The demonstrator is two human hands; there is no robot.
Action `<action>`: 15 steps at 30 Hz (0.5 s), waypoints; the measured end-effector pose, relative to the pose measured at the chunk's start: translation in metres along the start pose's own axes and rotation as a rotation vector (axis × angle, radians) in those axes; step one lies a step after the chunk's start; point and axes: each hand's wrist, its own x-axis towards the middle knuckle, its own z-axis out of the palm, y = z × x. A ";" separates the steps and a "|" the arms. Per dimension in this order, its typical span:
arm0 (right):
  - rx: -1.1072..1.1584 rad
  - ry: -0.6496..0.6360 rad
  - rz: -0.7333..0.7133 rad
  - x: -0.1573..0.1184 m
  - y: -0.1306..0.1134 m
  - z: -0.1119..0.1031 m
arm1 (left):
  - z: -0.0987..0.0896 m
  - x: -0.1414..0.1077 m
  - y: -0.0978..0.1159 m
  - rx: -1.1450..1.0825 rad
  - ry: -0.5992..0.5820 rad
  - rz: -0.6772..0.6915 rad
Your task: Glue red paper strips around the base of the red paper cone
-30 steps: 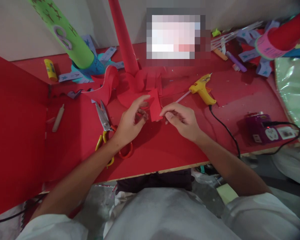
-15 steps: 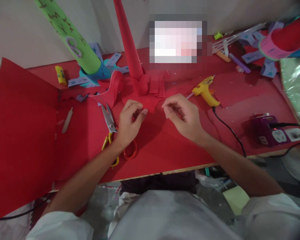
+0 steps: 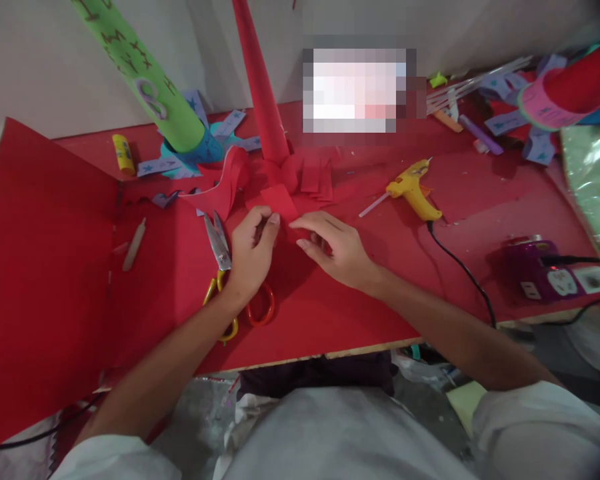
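Observation:
A small red piece (image 3: 279, 200) stands up between my hands, its lower edge at the fingertips of my left hand (image 3: 254, 250), which is pinched on it. Close to its right side is my right hand (image 3: 337, 250), thumb and fingers apart, nothing visible between them. Scissors (image 3: 219, 250) with yellow and red handles lie partly under my left wrist. Behind the hands stands a tall red cone (image 3: 265, 100) with red strips (image 3: 317, 177) beside it. A curved red piece (image 3: 225, 183) lies left of the cone.
A yellow glue gun (image 3: 414, 190) lies on the red table (image 3: 300, 320), its cord running toward a purple power box (image 3: 540, 273). At the back left are a green tube (image 3: 145, 80) and a glue stick (image 3: 124, 155). A red panel (image 3: 45, 280) stands left.
My right hand has moved left, closer to my left hand. A red piece now shows upright at my left fingertips. The view has shifted slightly.

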 end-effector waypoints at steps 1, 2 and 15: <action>-0.039 -0.002 -0.018 0.000 0.001 -0.001 | 0.000 0.000 0.000 -0.020 0.001 -0.001; -0.079 0.006 -0.038 0.000 0.002 -0.003 | 0.000 0.000 0.000 -0.037 0.003 -0.001; -0.542 0.080 0.069 0.028 0.044 -0.033 | 0.002 -0.007 0.002 0.135 -0.097 0.164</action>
